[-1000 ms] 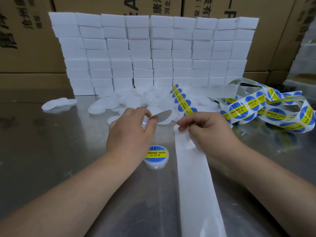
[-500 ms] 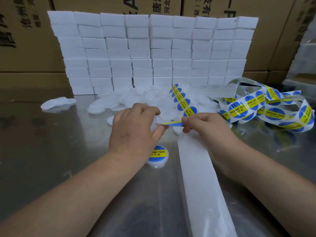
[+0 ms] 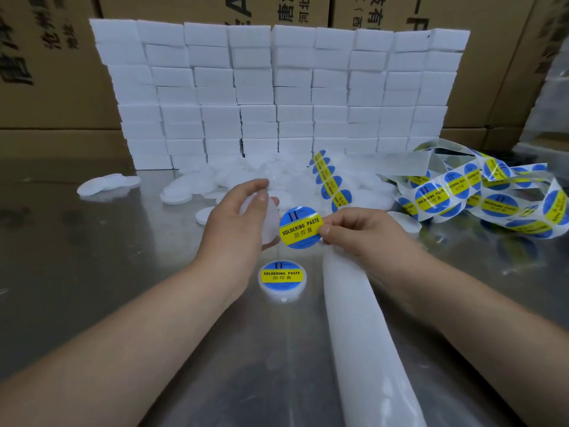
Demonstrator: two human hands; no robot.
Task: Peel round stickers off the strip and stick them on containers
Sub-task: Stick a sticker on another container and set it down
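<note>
Above the table (image 3: 92,272), our right hand (image 3: 360,235) pinches the peeled sticker (image 3: 300,228) just beside the container (image 3: 271,226) our left hand (image 3: 234,229) grips; tilted placement, we judge, risks creasing or off-centre sticking.

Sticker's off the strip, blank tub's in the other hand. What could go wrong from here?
1. The right hand pinches the sticker by one edge only; its free side could curl or fold onto itself.
2. The left hand covers much of the blank container, so the sticker might land off-centre or catch a fingertip.
3. The labelled container sits just below; a dropped sticker could stick there.
</note>
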